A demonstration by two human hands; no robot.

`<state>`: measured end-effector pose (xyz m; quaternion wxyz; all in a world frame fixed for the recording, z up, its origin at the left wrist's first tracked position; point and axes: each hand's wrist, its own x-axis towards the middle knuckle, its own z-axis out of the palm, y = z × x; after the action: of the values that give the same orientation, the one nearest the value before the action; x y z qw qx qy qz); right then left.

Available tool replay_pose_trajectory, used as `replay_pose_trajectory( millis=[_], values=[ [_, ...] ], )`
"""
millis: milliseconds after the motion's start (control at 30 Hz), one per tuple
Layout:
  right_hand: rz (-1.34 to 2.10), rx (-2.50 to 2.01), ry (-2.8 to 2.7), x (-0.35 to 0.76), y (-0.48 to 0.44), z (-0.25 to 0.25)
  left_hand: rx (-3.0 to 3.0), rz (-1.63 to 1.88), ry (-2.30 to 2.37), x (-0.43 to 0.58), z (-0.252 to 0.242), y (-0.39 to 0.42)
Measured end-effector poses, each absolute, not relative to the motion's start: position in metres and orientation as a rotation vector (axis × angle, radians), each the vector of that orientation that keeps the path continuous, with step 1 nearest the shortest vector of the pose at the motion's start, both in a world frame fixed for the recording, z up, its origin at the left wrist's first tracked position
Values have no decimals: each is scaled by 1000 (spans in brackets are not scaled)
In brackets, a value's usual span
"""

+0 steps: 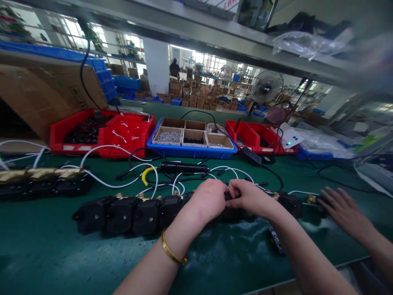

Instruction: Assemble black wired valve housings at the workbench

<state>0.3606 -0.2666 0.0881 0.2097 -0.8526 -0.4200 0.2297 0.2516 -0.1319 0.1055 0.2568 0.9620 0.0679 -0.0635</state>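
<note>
A row of black plastic housings (119,216) with brass fittings and white cables stands across the green bench. At the middle of the row, my left hand (211,198) and my right hand (245,197) meet fingertip to fingertip over the housings. Both are closed, with thumbs and fingers pinched together. Whatever lies between the fingertips is too small or hidden to make out. Just behind my hands rests a black rod-shaped tool (184,167) with a yellow loop (147,175) near its left end.
Another person's hand (344,211) reaches in from the right beside the row's end. More brass-topped black units (72,184) stand at left. Behind are red bins (76,147) and a blue tray (192,153) of small parts. A small dark object (275,241) lies near my right forearm.
</note>
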Motion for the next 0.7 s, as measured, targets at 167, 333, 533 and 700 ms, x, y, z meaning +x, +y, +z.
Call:
replay_pose_trajectory(
  millis=[167, 333, 533, 700],
  values=[
    [540, -2367, -1166, 353, -274, 91, 2597, -158, 188, 252, 102, -131],
    [338, -2224, -891, 346, -320, 93, 2589, -115, 203, 249, 100, -128],
    [131, -2545, -836, 350, -418, 68, 2642, -49, 217, 231, 112, -123],
    [285, -2954, -956, 353, -439, 40, 2698, -102, 300, 215, 115, -117]
  ],
)
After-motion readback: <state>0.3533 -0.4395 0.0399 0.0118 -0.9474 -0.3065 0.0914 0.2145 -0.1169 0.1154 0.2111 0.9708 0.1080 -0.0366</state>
